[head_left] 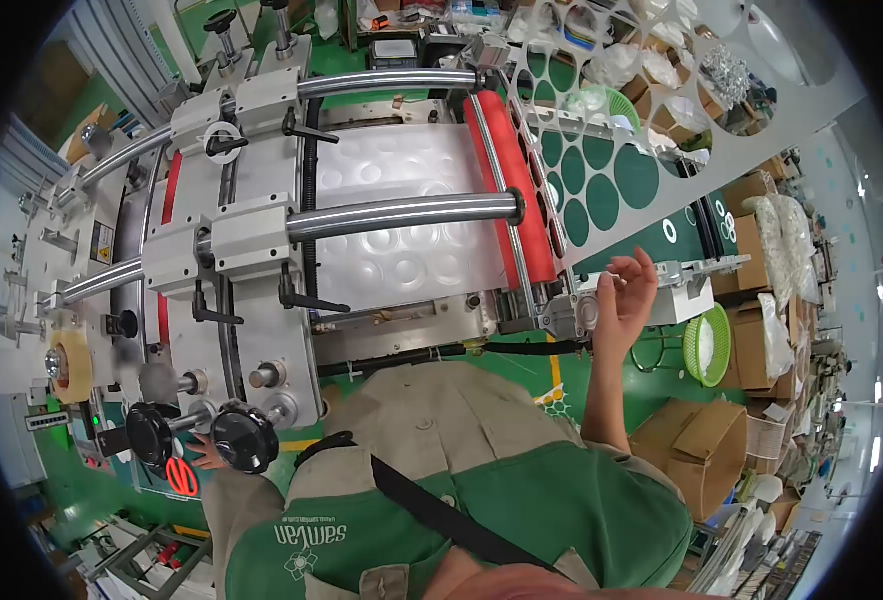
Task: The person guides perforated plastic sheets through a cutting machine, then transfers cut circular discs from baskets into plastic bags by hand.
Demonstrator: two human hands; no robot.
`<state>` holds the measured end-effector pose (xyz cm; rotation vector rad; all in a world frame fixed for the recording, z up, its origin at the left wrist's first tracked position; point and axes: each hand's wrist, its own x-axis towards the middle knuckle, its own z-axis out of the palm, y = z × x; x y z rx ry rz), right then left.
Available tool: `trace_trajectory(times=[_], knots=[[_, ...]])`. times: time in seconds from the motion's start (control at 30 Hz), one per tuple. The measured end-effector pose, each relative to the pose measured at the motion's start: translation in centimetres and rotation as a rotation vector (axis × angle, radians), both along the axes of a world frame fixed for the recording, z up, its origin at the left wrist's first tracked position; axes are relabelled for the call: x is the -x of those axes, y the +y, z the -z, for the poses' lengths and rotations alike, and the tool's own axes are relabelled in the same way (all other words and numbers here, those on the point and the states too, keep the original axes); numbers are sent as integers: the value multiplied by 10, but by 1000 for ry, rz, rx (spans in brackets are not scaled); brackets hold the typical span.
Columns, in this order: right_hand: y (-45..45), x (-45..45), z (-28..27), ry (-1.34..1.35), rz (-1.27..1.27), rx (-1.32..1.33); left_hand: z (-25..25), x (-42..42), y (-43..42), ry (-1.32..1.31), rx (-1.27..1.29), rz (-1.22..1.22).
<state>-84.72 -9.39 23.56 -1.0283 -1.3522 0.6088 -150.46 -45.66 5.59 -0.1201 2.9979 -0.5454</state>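
Observation:
My right hand (624,300) is raised beside the right end of the machine, near the end of the red roller (514,190). Its fingers are half bent and apart, with nothing between them. Above it stretches a white web with rows of round holes (652,215), coming off the roller. Low on the left, my left hand (208,453) shows partly behind the black knobs (246,437), fingers spread and apparently empty. Orange-handled scissors (182,477) hang or lie next to it. A pale sheet with pressed circles (402,255) lies flat on the machine bed.
Steel guide bars (407,215) cross over the sheet, and black clamp levers (312,300) stick out from the blocks. A green conveyor belt (687,235) carries white rings (671,231). At right stand a green basket (707,345) and an open cardboard box (697,450).

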Motion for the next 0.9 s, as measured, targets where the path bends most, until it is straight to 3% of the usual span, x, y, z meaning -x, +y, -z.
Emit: trace_trajectory(times=[0.13,0.33,0.67,0.9], knots=[[0,1,-10,32,1,47,9,-16,-9,-95,9,-43],[0,-1,7,-26,-3,56,66,-58,-14,-252,11,-101],[2,-1,6,-50,5,87,86,-85,-10,-408,5,-171],[87,-19,-14,34,-7,-2,92,-90,-7,-487,-7,-201]])
